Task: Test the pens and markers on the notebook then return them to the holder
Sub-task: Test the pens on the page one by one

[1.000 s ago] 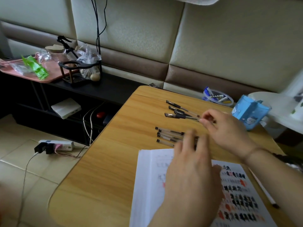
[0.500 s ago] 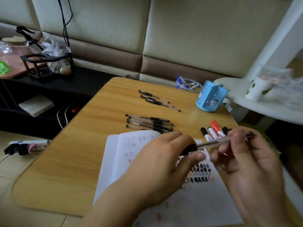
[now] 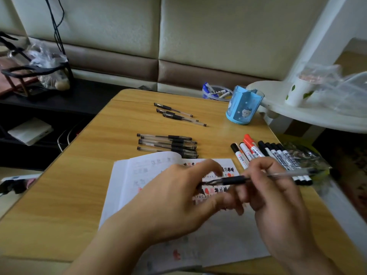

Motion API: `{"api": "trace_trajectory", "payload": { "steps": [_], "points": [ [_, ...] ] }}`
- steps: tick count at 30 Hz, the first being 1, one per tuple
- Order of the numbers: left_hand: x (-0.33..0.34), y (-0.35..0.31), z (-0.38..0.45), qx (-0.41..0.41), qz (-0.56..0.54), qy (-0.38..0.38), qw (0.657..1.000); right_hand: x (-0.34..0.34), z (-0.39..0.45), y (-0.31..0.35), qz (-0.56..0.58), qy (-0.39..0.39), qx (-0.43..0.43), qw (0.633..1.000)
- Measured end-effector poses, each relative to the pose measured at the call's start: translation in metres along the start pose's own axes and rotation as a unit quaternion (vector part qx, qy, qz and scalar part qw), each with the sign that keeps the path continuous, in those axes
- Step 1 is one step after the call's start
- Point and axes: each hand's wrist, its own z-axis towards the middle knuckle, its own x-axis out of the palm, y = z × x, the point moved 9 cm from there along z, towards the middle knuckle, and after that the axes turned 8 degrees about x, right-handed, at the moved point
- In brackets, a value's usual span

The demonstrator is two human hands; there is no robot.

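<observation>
Head view: my hands over the notebook [image 3: 127,187].
Right hand [image 3: 278,197] pinches pen [image 3: 234,180]; left hand [image 3: 178,201] fingers blurred, grip indeterminate.

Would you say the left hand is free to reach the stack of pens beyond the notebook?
Probably yes: the left hand looks empty, and bare notebook lies between it and the pens.

A white plastic table [image 3: 309,114] stands just right of the wooden tabletop [image 3: 83,175], carrying a leaf-printed cup [image 3: 299,92] and crumpled clear plastic [image 3: 337,90]. Left of the tabletop, a dark shelf unit [image 3: 59,98] holds a black stand [image 3: 33,74] and a white box [image 3: 29,131].
</observation>
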Motion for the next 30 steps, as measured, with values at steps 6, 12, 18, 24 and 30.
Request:
{"api": "trace_trajectory", "payload": {
  "steps": [6, 12, 18, 24, 30],
  "points": [
    [0.0, 0.018, -0.006, -0.067, 0.05, 0.017, 0.996, -0.011, -0.001, -0.03, -0.122, 0.035, 0.098, 0.987],
    [0.01, 0.029, -0.001, -0.074, 0.139, 0.058, 0.986, -0.003, -0.003, -0.033, -0.248, 0.015, 0.018, 0.968],
    [0.003, 0.048, -0.007, -0.134, 0.122, 0.017, 0.983, -0.008, 0.001, -0.038, -0.267, -0.019, -0.005, 0.963],
    [0.005, 0.05, -0.008, -0.146, 0.126, 0.003, 0.981, -0.007, 0.004, -0.043, -0.28, -0.021, -0.005, 0.96],
    [0.004, 0.051, -0.008, -0.147, 0.122, 0.004, 0.982, -0.005, 0.003, -0.041, -0.301, -0.018, -0.015, 0.953]
  ]
}}
